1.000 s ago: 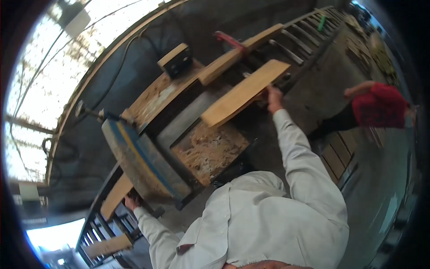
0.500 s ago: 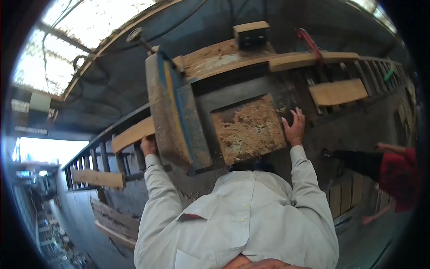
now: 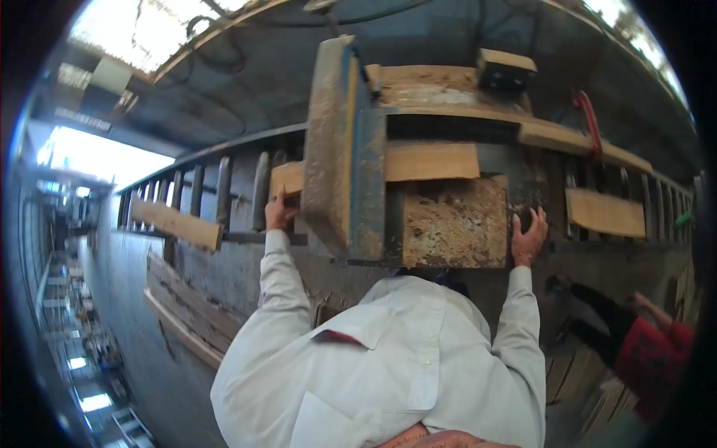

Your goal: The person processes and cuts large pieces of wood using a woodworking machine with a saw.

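Note:
A wooden plank [image 3: 429, 161] runs through a blue, dust-caked saw machine [image 3: 345, 149]. My left hand [image 3: 279, 213] grips the plank's near end, left of the machine housing. My right hand [image 3: 529, 237] lies flat with spread fingers on the machine table, beside a sawdust-covered plate [image 3: 455, 222]. It holds nothing. My white-sleeved arms reach out on both sides of the machine.
A roller conveyor [image 3: 224, 194] extends left with another plank [image 3: 175, 224] on it. One more plank [image 3: 603, 213] lies on the rollers at right. A red clamp [image 3: 588, 123] sits on a back board. A person in red [image 3: 653, 351] crouches at lower right. Boards [image 3: 190, 317] are stacked below left.
My right hand let go of the plank at right and came to rest on the machine table. My left hand pushed its plank rightward into the machine. The view swung left.

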Demonstrator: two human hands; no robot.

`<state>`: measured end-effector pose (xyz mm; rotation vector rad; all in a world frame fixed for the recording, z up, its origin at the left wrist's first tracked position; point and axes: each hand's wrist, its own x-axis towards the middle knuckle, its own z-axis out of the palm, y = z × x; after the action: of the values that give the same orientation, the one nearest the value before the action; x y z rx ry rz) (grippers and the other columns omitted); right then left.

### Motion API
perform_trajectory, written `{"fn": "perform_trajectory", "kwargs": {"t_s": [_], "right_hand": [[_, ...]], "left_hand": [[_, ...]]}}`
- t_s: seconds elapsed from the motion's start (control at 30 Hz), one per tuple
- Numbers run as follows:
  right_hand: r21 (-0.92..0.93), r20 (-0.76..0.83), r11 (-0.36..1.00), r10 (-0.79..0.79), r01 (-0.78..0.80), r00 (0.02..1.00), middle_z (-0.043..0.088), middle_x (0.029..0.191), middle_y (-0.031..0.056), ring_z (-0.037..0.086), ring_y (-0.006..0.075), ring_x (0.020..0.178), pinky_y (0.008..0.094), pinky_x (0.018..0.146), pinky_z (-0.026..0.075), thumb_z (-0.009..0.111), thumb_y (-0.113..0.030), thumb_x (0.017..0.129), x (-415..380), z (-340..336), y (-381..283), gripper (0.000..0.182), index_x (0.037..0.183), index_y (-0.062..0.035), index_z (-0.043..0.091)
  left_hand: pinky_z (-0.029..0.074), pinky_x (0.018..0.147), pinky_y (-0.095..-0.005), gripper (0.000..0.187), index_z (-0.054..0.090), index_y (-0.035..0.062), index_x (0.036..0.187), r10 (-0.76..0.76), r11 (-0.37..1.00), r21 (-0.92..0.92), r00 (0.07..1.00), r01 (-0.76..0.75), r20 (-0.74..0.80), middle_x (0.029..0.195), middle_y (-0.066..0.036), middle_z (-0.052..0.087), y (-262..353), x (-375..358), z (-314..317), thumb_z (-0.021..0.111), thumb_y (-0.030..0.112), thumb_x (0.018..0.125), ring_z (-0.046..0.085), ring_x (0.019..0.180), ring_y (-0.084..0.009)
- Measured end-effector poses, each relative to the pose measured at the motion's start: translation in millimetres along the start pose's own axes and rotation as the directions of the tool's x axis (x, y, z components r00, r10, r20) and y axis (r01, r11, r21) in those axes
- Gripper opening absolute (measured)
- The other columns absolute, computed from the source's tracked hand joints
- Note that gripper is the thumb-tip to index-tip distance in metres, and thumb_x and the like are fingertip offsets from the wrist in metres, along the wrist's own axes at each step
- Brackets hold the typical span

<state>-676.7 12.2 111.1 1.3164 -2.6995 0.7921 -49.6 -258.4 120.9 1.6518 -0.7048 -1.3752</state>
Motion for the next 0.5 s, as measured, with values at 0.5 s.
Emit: {"fn": "perform_trajectory", "kwargs": {"t_s": [0.5], "right_hand": [[-0.028,-0.02,1.0,0.001,-0.001,1.0,0.037,0.151,0.0124,0.024,0.0284,0.145,0.0474,0.12,0.011,0.051,-0.066,0.089,50.3,19.2,-13.8,0.076,0.141,-0.0111,0.044]], "left_hand": [[0.051,0.087,-0.0307,0.037,0.057,0.0013,0.126,0.489,0.712,0.42,0.827,-0.563,0.278,0.115,-0.013,0.062,-36.9,2.7,25.9,0.057,0.024,0.097,0.061,0.104,-0.0213]]}}
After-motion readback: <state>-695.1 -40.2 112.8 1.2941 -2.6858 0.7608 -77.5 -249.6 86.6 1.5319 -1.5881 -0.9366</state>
